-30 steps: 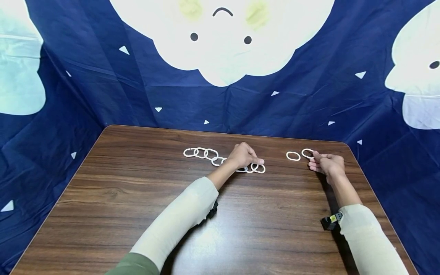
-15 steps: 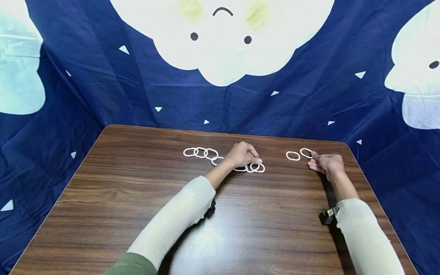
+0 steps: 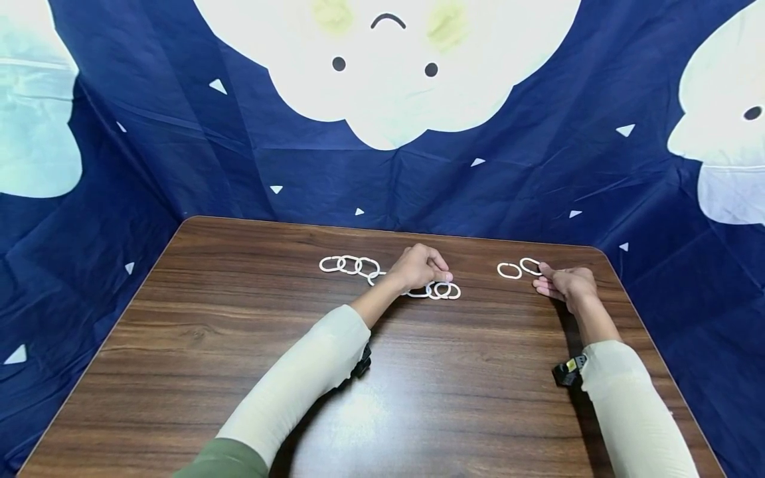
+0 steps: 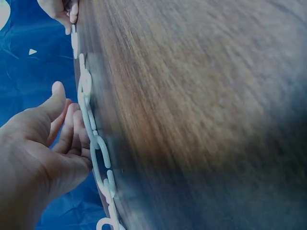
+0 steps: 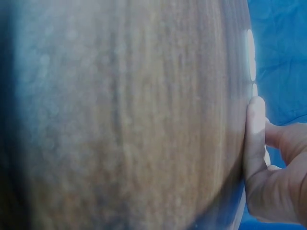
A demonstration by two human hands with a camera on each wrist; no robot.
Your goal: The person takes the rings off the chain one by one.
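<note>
A chain of white oval plastic links (image 3: 358,266) lies across the back of the table. My left hand (image 3: 418,267) is over its right part and covers some links. In the left wrist view, the thumb stands apart from the loosely bent fingers, which are beside the chain (image 4: 99,142); whether they touch it is unclear. To the right, my right hand (image 3: 570,287) pinches a separate white link (image 3: 528,259) between thumb and fingers. Just left of that link, another loose link (image 3: 510,277) lies flat on the table. In the right wrist view my right hand (image 5: 276,179) hides most of its link.
The brown wood-grain table (image 3: 197,372) ends just behind the links. A blue cloth backdrop (image 3: 311,172) with cloud prints hangs behind and at both sides. Each wrist carries a small black camera (image 3: 568,372).
My right hand has shifted slightly left with its link, closer to the loose one. The left hand has drifted a little left and away from me over the chain.
</note>
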